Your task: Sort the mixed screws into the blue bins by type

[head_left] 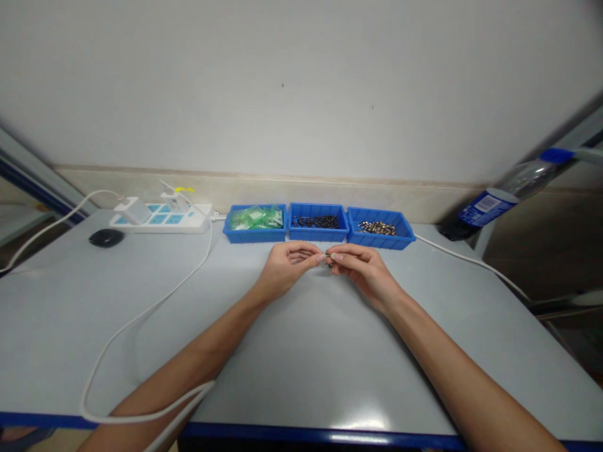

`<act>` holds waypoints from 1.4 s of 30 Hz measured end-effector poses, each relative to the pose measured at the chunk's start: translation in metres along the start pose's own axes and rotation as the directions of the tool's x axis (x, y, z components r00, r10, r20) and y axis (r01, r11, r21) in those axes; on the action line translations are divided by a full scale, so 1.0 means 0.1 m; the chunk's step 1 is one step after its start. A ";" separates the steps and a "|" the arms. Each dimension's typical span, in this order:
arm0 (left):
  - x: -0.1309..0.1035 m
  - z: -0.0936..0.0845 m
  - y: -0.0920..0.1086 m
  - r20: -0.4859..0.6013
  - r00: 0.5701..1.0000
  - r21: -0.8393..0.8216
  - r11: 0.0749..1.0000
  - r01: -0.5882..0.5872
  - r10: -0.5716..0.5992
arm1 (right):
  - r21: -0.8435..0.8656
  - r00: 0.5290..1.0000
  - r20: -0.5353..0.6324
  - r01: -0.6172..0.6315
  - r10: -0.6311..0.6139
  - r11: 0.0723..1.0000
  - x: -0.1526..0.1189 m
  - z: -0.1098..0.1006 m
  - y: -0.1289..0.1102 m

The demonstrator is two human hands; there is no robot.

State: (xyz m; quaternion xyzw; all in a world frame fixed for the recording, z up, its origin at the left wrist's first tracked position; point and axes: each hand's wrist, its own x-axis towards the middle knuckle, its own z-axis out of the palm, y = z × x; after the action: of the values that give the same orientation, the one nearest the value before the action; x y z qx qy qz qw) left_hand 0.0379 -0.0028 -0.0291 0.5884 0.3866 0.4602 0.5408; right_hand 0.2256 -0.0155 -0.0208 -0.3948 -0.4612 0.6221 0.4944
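Note:
Over the middle of the table, my left hand (283, 267) and my right hand (365, 270) meet with their fingertips almost touching. Each is closed in a pinch of thumb and fingers. A small dark metal part (329, 264) shows at the fingertips of the right hand. What the left fingertips pinch is too small to make out. Just behind the hands stand three blue bins. The left bin (254, 236) holds green and clear plastic packets (258, 218), the middle bin (318, 235) dark screw-like pieces (323, 221), and the right bin (382, 240) shiny small metal pieces (379, 228).
A white power strip (188, 221) with plugged-in adapters and a black mouse-like object (106, 238) lie at the back left. A white cable (120, 329) loops over the table and my left forearm. At the right leans a bottle (499, 198) with dark liquid.

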 end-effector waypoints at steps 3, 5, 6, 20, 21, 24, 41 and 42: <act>0.01 0.00 0.00 -0.014 1.000 -0.014 1.000 0.012 -0.012 | 0.045 1.000 0.010 -0.029 0.029 0.999 0.00 0.00 -0.02; 0.02 -0.01 0.00 -0.034 0.999 -0.026 1.000 0.018 -0.019 | 0.091 0.999 0.014 -0.045 0.044 0.995 0.00 0.00 -0.02; 0.02 -0.01 0.00 -0.043 0.999 -0.029 0.999 0.018 -0.019 | 0.117 0.999 0.014 -0.054 0.052 0.992 0.01 -0.01 -0.02; 0.05 -0.01 -0.06 -0.069 0.998 0.031 1.000 0.008 -0.006 | 0.357 0.994 0.007 -0.105 0.110 0.928 0.03 -0.05 -0.10; 0.05 -0.01 -0.07 -0.062 0.998 0.053 0.999 0.001 0.002 | 0.360 0.994 0.012 -0.105 0.108 0.927 0.02 -0.05 -0.10; 0.04 -0.01 -0.09 -0.047 0.995 0.211 0.975 -0.073 0.084 | 0.333 0.994 0.048 -0.110 0.099 0.937 0.00 -0.04 -0.12; 0.00 0.02 -0.20 0.347 0.846 0.761 0.407 -0.506 0.405 | -0.804 0.912 -0.048 0.208 -0.408 0.558 0.08 -0.27 -0.04; 0.00 0.02 -0.21 0.348 0.845 0.765 0.399 -0.506 0.405 | -0.837 0.917 -0.003 0.216 -0.399 0.502 0.09 -0.28 -0.04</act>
State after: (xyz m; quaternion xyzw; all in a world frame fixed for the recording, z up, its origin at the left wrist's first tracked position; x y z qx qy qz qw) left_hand 0.0408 -0.0006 -0.0497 0.8783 0.3523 0.3164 0.0664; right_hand 0.2509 -0.0009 -0.0247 -0.5492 -0.7087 0.1935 0.3984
